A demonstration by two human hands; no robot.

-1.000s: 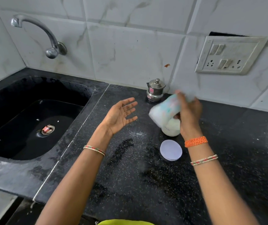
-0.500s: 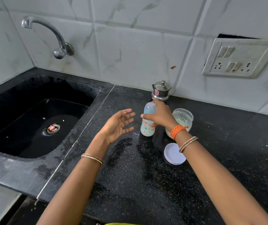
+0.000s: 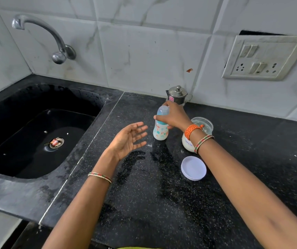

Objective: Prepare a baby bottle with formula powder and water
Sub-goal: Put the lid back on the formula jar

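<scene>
One baby bottle (image 3: 160,129) stands upright on the black bench (image 3: 162,203), the right hand (image 3: 175,116) curled round its capped top. Just left of the bottle, the left hand (image 3: 128,141) hovers palm up, fingers spread and holding nothing. Right of the bottle sits the open formula jar (image 3: 197,134), its lid (image 3: 193,168) flat nearer the person. Behind the bottle stands a steel pot (image 3: 177,95) by the wall. Well left of the bottle, the bench edge drops into the sink (image 3: 36,133); bare bench spreads toward the person.
</scene>
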